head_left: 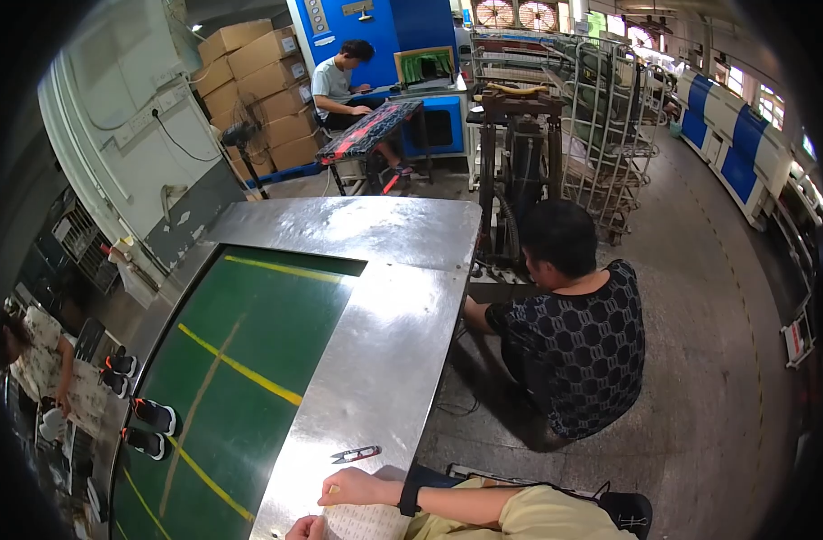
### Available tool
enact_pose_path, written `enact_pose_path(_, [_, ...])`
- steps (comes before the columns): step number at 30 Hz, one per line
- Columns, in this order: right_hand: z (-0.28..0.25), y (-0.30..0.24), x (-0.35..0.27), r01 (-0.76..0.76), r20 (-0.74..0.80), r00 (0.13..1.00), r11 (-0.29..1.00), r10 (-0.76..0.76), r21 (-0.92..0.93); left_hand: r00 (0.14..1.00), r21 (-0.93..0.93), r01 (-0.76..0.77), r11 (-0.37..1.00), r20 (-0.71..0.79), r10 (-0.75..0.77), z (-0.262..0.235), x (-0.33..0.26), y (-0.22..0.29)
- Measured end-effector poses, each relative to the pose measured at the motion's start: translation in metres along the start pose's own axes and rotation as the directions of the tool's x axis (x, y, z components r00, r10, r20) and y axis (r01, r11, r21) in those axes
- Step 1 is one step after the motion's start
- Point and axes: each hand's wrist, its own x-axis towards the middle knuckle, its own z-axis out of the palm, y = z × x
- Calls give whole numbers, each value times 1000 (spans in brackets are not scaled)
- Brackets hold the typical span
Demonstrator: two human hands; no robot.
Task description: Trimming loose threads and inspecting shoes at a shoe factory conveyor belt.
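As the metal-bordered table is stretching before us, a pale printed sheet is lying by its near edge, below our right hand, beside our left hand. We are judging it light, thin, easily creased: best taken by its margins. Our right fingers are pressing together; we aren't making out on what, nor the left's grip.

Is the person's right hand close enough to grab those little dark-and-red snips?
Probably yes: the bare right hand is very near the small dark-and-red snips, which lie just beyond it on the shiny silver metal surface, and nothing seems to block the way.
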Motion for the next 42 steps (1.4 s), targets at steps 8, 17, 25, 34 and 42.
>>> enact_pose_path(8, [3,12,1,-76,17,997,996,77,-37,999,147,-12,989,36,7,5,1,4])
enact_pose_path(17, [5,11,-1,-58,45,997,996,61,-66,999,255,-6,967,50,-6,2,-2,3])
enact_pose_path(25, [5,15,-1,-59,69,996,996,64,-69,998,239,3,971,65,-19,0,6,-16])
enact_pose_path(34, [2,14,4,-64,57,996,996,68,-58,998,84,37,996,43,-41,0,15,-33])
enact_pose_path(42, [2,22,5,-68,47,996,996,70,-57,998,239,-28,971,59,14,8,18,-25])
